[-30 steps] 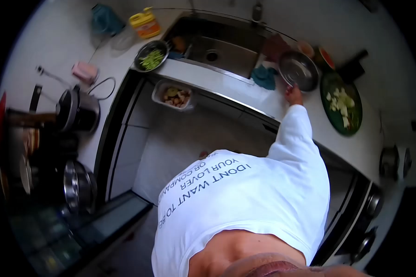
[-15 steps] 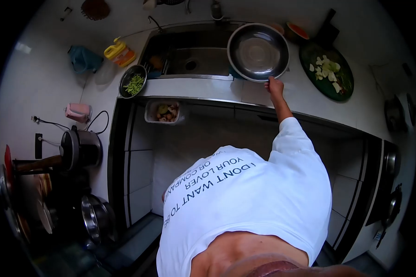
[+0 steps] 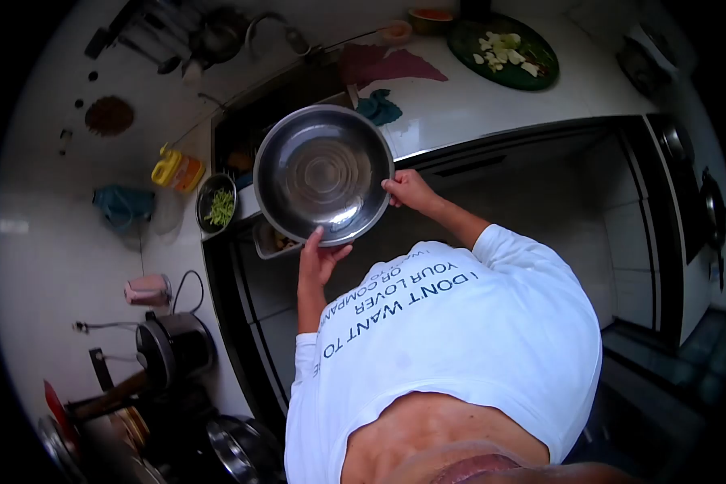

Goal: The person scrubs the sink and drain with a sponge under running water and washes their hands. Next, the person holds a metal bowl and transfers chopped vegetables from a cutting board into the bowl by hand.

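Observation:
A wide stainless steel basin (image 3: 324, 169) is held up in front of my body, its hollow inside facing me. My right hand (image 3: 411, 191) grips its right rim with the thumb over the edge. At the lower rim, my left hand (image 3: 321, 256) holds the basin, thumb on the inside and fingers underneath. The basin hides part of the sink and part of a plastic container (image 3: 268, 240) below the counter edge. To its left, a small metal bowl (image 3: 205, 211) holds cut green vegetables (image 3: 221, 208).
On the counter (image 3: 460, 113) lie a teal cloth (image 3: 377, 107) and a pinkish cloth (image 3: 399, 68). A green cutting board (image 3: 532, 77) bears chopped white and green pieces. A yellow bottle (image 3: 177, 171), a pink appliance (image 3: 147, 289) and an electric cooker (image 3: 187, 347) stand at left.
The basin has moved left and nearer my body, away from the counter by the sink. My left hand has come up and taken its lower rim. My view has turned.

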Demonstrator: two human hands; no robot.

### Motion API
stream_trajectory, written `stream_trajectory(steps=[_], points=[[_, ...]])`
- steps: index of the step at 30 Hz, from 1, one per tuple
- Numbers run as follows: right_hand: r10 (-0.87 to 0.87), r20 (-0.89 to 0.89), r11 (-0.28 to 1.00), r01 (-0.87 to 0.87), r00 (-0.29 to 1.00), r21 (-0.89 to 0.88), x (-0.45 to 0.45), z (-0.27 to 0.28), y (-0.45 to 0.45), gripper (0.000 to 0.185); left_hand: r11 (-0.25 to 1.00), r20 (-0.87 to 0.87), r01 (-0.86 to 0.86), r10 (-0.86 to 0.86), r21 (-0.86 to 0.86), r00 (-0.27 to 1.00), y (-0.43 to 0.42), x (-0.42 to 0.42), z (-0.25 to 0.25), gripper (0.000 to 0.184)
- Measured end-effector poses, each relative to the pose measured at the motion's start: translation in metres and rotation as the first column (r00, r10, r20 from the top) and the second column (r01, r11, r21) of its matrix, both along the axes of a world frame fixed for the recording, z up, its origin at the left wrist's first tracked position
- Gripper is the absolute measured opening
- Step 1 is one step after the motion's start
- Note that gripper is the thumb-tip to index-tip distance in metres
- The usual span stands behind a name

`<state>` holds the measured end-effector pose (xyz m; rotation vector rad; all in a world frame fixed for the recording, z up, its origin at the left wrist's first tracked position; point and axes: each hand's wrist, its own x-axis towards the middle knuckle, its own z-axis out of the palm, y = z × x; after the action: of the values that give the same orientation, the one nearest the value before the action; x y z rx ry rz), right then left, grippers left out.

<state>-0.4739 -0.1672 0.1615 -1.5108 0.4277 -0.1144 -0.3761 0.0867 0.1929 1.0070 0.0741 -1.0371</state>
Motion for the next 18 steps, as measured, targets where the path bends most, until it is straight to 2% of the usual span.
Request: stream_trajectory(steps=[1,4,6,9,11,12,13,14,15,16,17,18], points=[[0.012,0.005,0.996,-0.013,1.0,0.087,-0.006,0.008,0.004,0.025,0.993,0.046,-0.068,0.063,0.096,0.997,0.001,0.004,-0.005,0.027],[0.068,0.066,0.948,-0.085,0.996,0.307,-0.03,0.023,0.015,0.029,0.993,0.084,-0.078,0.07,0.088,0.994,0.007,0.036,-0.01,0.024],[-0.046,0.024,0.991,0.043,0.999,0.131,-0.047,0.003,0.012,0.028,0.992,0.131,-0.102,0.092,0.069,0.987,0.0,0.061,0.003,0.024],[-0.217,-0.117,0.953,0.185,0.969,-0.238,-0.103,-0.034,0.004,0.025,0.978,0.355,-0.174,0.124,0.112,0.926,-0.016,0.109,0.019,0.031],[-0.337,-0.147,0.867,0.245,0.93,-0.435,-0.164,-0.081,0.0,0.02,0.961,0.709,-0.261,0.118,0.095,0.695,-0.031,0.142,0.022,0.042],[-0.379,-0.197,0.714,0.15,0.904,-0.684,-0.2,-0.101,0.002,0.02,0.919,0.882,-0.341,-0.017,0.2,0.472,-0.036,0.16,0.026,0.049],[-0.423,-0.316,0.704,0.089,0.849,-0.705,-0.238,-0.117,0.007,0.023,0.871,0.963,-0.434,-0.141,0.23,0.228,-0.04,0.168,0.032,0.054],[-0.478,-0.467,0.727,0.036,0.744,-0.686,-0.272,-0.126,0.019,0.024,0.796,0.962,-0.565,-0.272,0.216,-0.015,-0.044,0.175,0.038,0.059],[-0.476,-0.604,0.795,0.02,0.639,-0.606,-0.305,-0.138,0.03,0.023,0.736,0.898,-0.665,-0.372,0.13,-0.236,-0.048,0.177,0.047,0.06],[-0.493,-0.675,0.819,0.031,0.548,-0.573,-0.343,-0.172,0.039,0.022,0.742,0.875,-0.663,-0.384,0.102,-0.295,-0.049,0.185,0.055,0.06],[-0.508,-0.652,0.799,0.025,0.562,-0.601,-0.376,-0.188,0.053,0.017,0.746,0.847,-0.662,-0.397,0.073,-0.354,-0.048,0.195,0.061,0.06],[-0.473,-0.747,0.857,0.048,0.467,-0.513,-0.402,-0.196,0.063,0.016,0.76,0.856,-0.642,-0.395,0.1,-0.334,-0.046,0.206,0.064,0.056]])
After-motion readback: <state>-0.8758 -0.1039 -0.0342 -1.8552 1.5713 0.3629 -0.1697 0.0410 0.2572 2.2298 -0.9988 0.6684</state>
